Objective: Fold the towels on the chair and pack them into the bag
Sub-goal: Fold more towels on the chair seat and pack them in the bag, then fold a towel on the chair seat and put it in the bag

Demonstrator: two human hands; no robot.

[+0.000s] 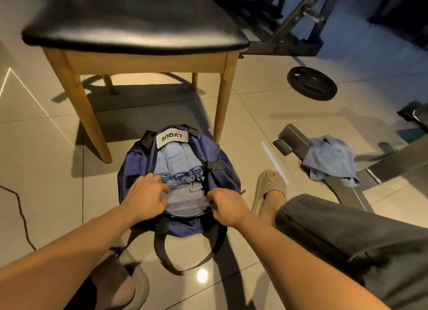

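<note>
Packing, final step: our left hand (144, 195) rests on towels (176, 165); right hand (223, 206) grips bag (139, 158) rim, 4 o'clock. Next, we judge: zip closed.

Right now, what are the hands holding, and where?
The right hand pinches the bag at its near rim. The left hand touches that rim; grip unclear.

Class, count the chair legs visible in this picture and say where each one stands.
4. Front left leg stands left of the bag; front right leg beside its far right edge. Back left leg and back right leg show under the seat. None hidden.
</note>
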